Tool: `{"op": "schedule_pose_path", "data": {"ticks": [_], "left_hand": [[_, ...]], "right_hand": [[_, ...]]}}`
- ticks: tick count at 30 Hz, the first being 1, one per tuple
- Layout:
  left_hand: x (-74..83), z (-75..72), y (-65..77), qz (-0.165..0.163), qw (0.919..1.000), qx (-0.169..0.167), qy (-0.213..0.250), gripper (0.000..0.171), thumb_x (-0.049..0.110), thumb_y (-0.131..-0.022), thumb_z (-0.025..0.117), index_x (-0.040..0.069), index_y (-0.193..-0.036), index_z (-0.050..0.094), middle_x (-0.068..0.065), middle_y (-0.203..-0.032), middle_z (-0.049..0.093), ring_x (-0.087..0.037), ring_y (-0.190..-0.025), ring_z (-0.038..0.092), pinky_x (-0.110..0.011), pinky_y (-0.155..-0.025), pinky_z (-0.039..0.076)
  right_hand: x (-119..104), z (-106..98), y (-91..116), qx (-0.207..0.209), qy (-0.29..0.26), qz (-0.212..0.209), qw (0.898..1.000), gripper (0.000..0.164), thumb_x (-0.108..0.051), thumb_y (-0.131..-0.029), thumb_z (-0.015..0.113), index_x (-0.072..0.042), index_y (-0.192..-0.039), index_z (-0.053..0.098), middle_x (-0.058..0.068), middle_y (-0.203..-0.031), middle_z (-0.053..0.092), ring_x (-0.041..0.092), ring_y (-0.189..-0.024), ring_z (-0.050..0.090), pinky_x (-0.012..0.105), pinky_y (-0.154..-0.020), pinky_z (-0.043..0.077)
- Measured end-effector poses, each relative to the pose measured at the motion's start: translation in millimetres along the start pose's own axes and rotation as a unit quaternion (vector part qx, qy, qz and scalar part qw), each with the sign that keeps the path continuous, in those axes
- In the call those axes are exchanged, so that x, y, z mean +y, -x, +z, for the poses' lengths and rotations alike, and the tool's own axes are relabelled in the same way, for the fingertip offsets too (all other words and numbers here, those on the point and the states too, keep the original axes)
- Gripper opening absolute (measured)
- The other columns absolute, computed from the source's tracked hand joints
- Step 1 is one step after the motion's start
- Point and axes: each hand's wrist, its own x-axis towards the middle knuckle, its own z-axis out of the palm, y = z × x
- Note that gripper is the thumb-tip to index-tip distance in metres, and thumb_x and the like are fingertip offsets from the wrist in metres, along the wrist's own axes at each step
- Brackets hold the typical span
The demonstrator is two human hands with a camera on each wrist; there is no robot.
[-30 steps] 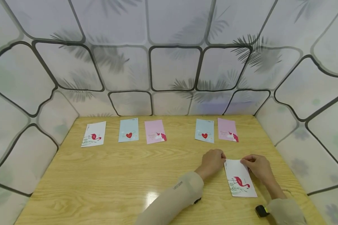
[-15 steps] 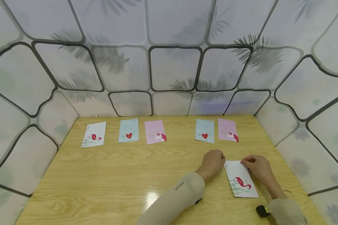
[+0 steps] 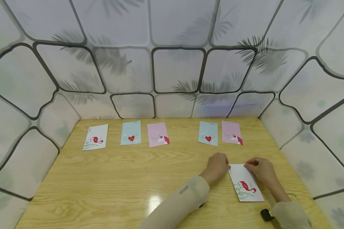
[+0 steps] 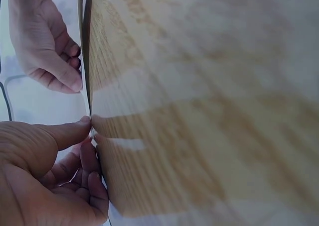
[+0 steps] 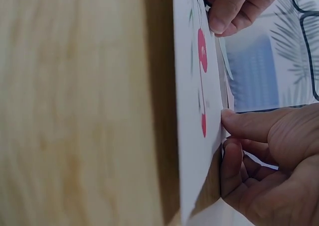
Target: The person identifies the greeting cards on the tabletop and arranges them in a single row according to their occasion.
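Observation:
A white card with a red flamingo and green leaves is at the right of the table in the head view. My left hand pinches its far left corner between thumb and fingers. At the far right corner, my right hand pinches the edge the same way. Seen from the right wrist, the card stands slightly off the table at its near edge, with a shadow below. The left wrist view shows the left thumb pressed on the card's corner.
Behind my hands lie a blue heart card and a pink unicorn card. Farther left are a white flamingo card, another blue heart card and another pink unicorn card. Patterned fabric walls enclose the wooden table.
The held flamingo card has shifted slightly toward me and to the right. My left hand has moved a little with it; the right hand is nearly still. The other cards stay put.

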Motion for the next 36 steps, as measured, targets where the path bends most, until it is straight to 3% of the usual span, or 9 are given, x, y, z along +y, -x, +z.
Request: {"op": "schedule_pose_path", "data": {"ticks": [19,27,36], "left_hand": [[-1.2,1.5,1.2,-0.013,0.9997,-0.006,0.021,0.012,0.024,-0.093,0.08,0.013,-0.092,0.077,0.006,-0.083,0.066,-0.008,-0.08,0.06,-0.019,-0.074,0.049],[-8.7,-1.2,2.7,-0.013,0.998,-0.007,0.061,0.012,0.023,-0.097,0.075,0.011,-0.094,0.074,0.005,-0.084,0.064,-0.008,-0.076,0.056,-0.02,-0.072,0.049],[-24.5,-19.0,11.2,0.016,0.9985,0.041,0.032,0.011,0.029,-0.098,0.073,0.018,-0.099,0.077,0.011,-0.091,0.071,-0.005,-0.082,0.064,-0.021,-0.07,0.05]], "right_hand": [[-1,1,2,-0.006,0.01,0.015,1.0,0.022,-0.015,-0.096,0.073,0.006,-0.103,0.071,0.013,-0.09,0.071,0.021,-0.077,0.06,0.026,-0.06,0.049],[-1,4,2,0.007,-0.014,0.026,1.0,0.033,-0.023,-0.1,0.07,0.008,-0.11,0.07,0.015,-0.095,0.071,0.02,-0.079,0.059,0.024,-0.06,0.049],[0,1,7,0.003,-0.08,0.084,0.993,0.051,-0.035,-0.108,0.056,0.011,-0.13,0.061,0.017,-0.103,0.068,0.02,-0.084,0.059,0.02,-0.063,0.052]]}}
